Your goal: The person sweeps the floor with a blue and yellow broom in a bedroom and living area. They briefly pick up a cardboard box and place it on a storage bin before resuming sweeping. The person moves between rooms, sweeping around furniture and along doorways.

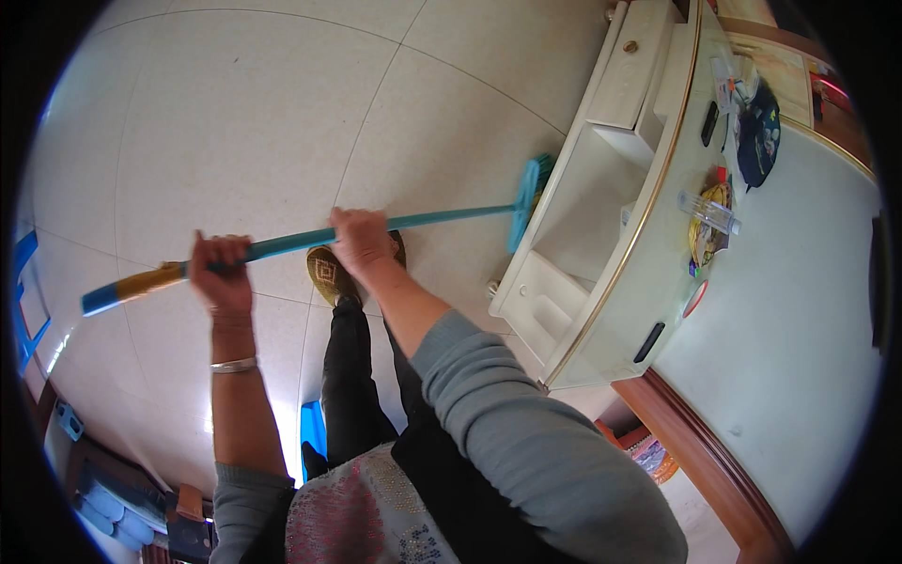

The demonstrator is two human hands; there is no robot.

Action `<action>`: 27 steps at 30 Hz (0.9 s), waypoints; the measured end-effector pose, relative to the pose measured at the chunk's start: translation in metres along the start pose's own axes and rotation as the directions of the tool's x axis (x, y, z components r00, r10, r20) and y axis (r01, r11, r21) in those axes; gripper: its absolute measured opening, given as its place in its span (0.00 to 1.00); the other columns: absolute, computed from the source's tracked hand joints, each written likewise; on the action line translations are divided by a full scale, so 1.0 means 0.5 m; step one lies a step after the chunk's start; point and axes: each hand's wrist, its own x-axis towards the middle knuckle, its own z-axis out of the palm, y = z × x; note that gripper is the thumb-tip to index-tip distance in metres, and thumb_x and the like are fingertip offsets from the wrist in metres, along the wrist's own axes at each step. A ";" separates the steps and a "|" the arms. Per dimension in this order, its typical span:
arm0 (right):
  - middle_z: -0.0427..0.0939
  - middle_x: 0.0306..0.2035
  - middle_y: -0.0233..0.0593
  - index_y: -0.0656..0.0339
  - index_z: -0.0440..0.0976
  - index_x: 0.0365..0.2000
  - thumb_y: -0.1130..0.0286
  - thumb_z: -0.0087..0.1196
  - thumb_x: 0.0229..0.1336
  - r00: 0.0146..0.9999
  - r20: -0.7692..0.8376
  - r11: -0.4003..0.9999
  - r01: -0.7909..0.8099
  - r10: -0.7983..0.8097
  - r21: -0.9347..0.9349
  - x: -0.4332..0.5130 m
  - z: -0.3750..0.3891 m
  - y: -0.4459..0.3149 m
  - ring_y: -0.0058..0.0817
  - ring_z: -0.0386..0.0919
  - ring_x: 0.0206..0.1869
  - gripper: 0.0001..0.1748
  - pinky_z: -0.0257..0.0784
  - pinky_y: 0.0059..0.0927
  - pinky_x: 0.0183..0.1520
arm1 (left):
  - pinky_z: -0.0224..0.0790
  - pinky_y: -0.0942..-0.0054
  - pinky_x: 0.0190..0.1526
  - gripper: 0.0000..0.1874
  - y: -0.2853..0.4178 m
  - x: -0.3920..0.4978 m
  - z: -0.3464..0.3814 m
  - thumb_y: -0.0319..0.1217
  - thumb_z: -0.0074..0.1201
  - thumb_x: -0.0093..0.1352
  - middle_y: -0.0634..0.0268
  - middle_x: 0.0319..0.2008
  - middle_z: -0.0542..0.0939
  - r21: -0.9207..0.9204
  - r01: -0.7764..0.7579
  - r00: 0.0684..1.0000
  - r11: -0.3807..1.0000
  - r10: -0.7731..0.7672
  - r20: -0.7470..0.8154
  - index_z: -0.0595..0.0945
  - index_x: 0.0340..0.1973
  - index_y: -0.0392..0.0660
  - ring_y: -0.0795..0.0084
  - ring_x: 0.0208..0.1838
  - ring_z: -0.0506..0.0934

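Observation:
Both my hands grip the teal handle of a broom (451,216), held slanting across the floor in front of me. My left hand (222,271) is wrapped around it near the grip end, just beside a worn yellow-brown band and a blue tip. Farther along the handle, my right hand (363,240) closes around it above my slippers (330,273). The broom head (523,204), teal with green bristles, is at the foot of a white cabinet (542,243), along its lower front edge.
The cabinet's top (634,282) carries a clear plastic bottle (708,211), dark remote-like objects (648,342) and a dark cloth item (760,134). One cabinet drawer (627,84) has a round knob. Blue plastic objects (27,296) stand at the left rim. Pale tiles (246,141) cover the floor.

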 end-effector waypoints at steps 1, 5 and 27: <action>0.75 0.18 0.36 0.52 0.70 0.22 0.67 0.57 0.48 1.000 -0.009 0.999 0.012 -0.012 0.035 0.001 -0.003 -0.053 0.39 0.77 0.27 0.05 0.66 0.43 0.28 | 0.60 0.63 0.36 0.23 0.045 0.001 0.002 0.38 0.42 0.74 0.68 0.12 0.58 0.014 -0.055 0.998 0.998 0.055 -0.027 0.58 0.15 0.50 0.70 0.20 0.58; 0.75 0.21 0.34 0.53 0.71 0.24 0.64 0.59 0.47 0.992 0.084 0.973 0.075 -0.095 0.219 0.025 -0.024 -0.185 0.36 0.78 0.28 0.08 0.71 0.39 0.30 | 0.52 0.70 0.28 0.24 0.196 -0.005 -0.009 0.39 0.41 0.75 0.71 0.11 0.54 0.075 -0.267 0.963 0.961 0.262 0.066 0.57 0.15 0.52 0.75 0.18 0.53; 0.72 0.17 0.34 0.55 0.71 0.21 0.69 0.60 0.48 0.987 -0.125 0.948 0.131 -0.099 0.288 0.004 -0.053 -0.080 0.37 0.76 0.23 0.08 0.70 0.38 0.25 | 0.47 0.72 0.27 0.22 0.186 -0.007 0.070 0.35 0.38 0.74 0.71 0.11 0.53 0.029 -0.176 0.970 0.984 0.169 0.174 0.57 0.15 0.53 0.77 0.18 0.51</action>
